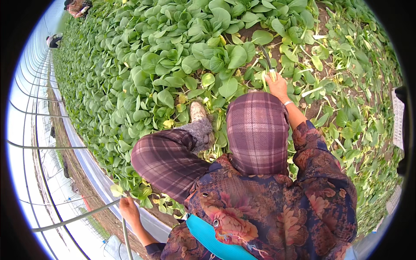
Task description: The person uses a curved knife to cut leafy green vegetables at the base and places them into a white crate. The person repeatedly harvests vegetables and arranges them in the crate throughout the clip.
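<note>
My right hand [277, 85] is closed around the light handle of a sickle [267, 58], whose dark curved blade points away among leafy greens. A pale stalk shows beside its fingers. Out at the lower left, my left hand [128, 209] is at the edge of the leafy plants, beside a grey metal hoop pipe [126, 239]; a pale green leaf [116, 190] stands just above the fingers. Whether it grips the leaf or the pipe, I cannot tell. Dense leafy green plants [156, 61] stand in front of my bent knees.
Cut leaves and pale stalks [320, 91] litter the soil at right. My muddy shoe [197, 112] rests among the plants. Curved pipes and plastic film [94, 177] of a greenhouse tunnel run along the left. Two other people [78, 8] are far off at the upper left.
</note>
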`<state>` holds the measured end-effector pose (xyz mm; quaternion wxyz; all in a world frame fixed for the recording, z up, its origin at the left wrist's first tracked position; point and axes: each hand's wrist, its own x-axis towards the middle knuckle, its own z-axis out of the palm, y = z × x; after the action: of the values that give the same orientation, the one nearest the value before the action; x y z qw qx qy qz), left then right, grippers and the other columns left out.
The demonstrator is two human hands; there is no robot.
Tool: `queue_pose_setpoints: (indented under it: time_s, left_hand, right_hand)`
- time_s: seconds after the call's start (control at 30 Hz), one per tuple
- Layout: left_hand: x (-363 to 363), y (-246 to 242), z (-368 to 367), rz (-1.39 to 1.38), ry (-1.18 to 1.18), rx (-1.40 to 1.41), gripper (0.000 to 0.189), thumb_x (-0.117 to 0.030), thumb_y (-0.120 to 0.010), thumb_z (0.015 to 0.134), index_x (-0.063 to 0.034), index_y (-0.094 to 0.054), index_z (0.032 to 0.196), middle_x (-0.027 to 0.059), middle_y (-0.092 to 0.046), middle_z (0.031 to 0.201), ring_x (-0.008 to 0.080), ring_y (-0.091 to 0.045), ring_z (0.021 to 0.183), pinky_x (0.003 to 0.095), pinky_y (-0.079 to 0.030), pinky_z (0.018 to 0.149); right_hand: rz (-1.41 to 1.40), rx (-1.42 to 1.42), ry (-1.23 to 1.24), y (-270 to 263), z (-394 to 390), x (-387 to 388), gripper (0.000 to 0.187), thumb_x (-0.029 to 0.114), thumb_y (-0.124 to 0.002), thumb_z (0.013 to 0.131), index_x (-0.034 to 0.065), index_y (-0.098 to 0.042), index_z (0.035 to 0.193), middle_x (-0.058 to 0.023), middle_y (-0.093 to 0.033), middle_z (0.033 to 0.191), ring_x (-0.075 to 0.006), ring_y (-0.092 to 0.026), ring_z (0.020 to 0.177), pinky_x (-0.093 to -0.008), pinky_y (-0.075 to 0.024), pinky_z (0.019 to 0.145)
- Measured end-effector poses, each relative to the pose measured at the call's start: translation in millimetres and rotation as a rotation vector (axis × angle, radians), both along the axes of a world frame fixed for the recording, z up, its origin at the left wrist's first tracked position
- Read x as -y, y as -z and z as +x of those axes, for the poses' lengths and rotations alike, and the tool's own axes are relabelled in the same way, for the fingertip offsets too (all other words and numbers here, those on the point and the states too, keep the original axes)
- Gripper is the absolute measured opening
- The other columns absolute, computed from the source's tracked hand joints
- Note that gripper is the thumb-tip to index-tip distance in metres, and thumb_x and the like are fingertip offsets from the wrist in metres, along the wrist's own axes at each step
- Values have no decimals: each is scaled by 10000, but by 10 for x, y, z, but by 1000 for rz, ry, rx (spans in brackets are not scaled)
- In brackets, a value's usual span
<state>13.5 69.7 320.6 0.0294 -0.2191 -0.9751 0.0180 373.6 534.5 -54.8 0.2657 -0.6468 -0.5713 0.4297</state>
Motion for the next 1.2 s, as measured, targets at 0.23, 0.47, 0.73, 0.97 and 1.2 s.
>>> queue_pose_setpoints:
  time_s: [0.23,0.47,0.73,0.97,1.2]
  left_hand:
    - [-3702,556,1294,-254,1134,529,238,-262,-749,692,-67,-620,737,94,-582,760,291,-588,784,379,-474,700]
    - [-4904,2695,1880,-403,1427,451,312,-130,-588,790,-124,-610,1102,84,-497,1283,277,-641,838,384,-522,734]
    - [-5361,3375,1063,-468,1241,243,272,-211,-672,775,-189,-612,1039,25,-433,1269,266,-642,824,393,-532,679]
    - [-5224,3445,965,-403,1174,258,233,-219,-663,790,-161,-608,1008,25,-494,1119,281,-635,779,405,-523,664]
    - [-5176,3469,919,-353,1113,293,175,-178,-667,758,-181,-661,932,1,-497,1091,270,-635,753,405,-519,655]
  right_hand:
    - [-360,-363,49,441,105,534,347,333,-670,835,2,-596,904,-29,-578,714,-104,-529,620,-264,-459,586]
    - [-763,-696,40,249,-187,211,529,540,-458,899,25,-561,838,-2,-475,595,-99,-432,429,-250,-389,421]
    - [-938,-674,-27,391,-188,-5,525,550,-402,912,42,-513,839,9,-423,578,-88,-357,355,-248,-287,309]
    - [-1053,-677,-60,360,-334,-227,504,579,-434,892,89,-442,777,25,-360,566,-70,-291,393,-234,-243,340]
    - [-1134,-693,-175,459,-328,-267,501,579,-421,896,92,-427,777,22,-358,568,-78,-309,413,-233,-255,341]
